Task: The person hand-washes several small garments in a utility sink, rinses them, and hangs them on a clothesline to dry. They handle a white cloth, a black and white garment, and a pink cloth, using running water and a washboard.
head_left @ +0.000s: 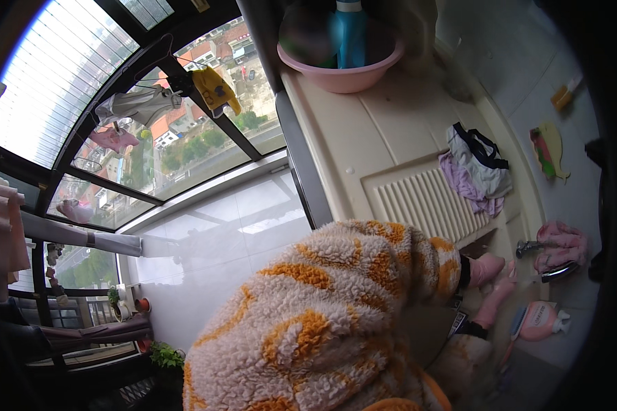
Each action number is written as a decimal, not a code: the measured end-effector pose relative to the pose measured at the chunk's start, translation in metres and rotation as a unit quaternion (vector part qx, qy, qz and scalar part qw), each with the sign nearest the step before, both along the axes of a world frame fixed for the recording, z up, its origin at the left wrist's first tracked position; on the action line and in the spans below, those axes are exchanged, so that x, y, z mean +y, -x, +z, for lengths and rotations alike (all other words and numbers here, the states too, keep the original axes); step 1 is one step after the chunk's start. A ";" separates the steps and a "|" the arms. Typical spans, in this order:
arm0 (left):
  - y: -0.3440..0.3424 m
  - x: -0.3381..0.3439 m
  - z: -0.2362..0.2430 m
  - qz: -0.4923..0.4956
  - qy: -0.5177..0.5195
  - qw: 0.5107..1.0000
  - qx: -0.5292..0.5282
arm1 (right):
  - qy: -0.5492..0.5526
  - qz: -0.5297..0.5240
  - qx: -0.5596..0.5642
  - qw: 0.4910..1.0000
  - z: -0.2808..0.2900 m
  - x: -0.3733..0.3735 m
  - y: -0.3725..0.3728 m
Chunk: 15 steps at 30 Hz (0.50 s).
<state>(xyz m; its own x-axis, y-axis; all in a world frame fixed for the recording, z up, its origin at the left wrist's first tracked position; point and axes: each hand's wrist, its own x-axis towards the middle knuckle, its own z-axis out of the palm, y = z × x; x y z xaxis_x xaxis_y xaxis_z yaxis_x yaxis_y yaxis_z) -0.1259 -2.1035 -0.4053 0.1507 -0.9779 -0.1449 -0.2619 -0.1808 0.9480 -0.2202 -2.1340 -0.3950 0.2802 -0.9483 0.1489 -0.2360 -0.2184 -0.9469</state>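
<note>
Both my hands wear pink gloves and are close together at the sink beside the washboard, past the cuffs of my fuzzy white-and-orange sleeves. My left hand (486,269) is the upper one in the head view. My right hand (493,305) is just below it, reaching toward the left. Their fingers are small and blurred, so neither their grip nor anything between them shows clearly. A metal faucet (559,271) with a pink cloth (562,246) draped over it is close beyond them. Near my right hand stands a pink pump bottle (538,320).
Lavender and white clothes with black trim (476,168) lie on the ridged washboard (418,205). A pink basin (343,81) holding a blue bottle (349,38) stands at the counter's far end. An orange-handled brush (562,98) and a yellow-green item (548,151) hang on the tiled wall.
</note>
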 end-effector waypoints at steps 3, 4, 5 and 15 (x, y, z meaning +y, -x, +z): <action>-0.010 -0.004 -0.002 -0.004 0.019 0.998 -0.064 | -0.053 0.006 -0.005 0.999 -0.007 0.014 0.003; -0.011 -0.005 -0.005 -0.029 0.034 0.992 -0.118 | -0.083 -0.005 -0.014 0.996 -0.011 0.015 0.004; -0.012 -0.007 -0.009 -0.046 0.035 0.982 -0.181 | -0.038 0.006 0.021 0.999 -0.015 0.017 0.006; 0.006 -0.012 -0.041 -0.066 0.019 0.967 -0.244 | 0.057 0.009 0.173 0.983 -0.005 0.015 0.008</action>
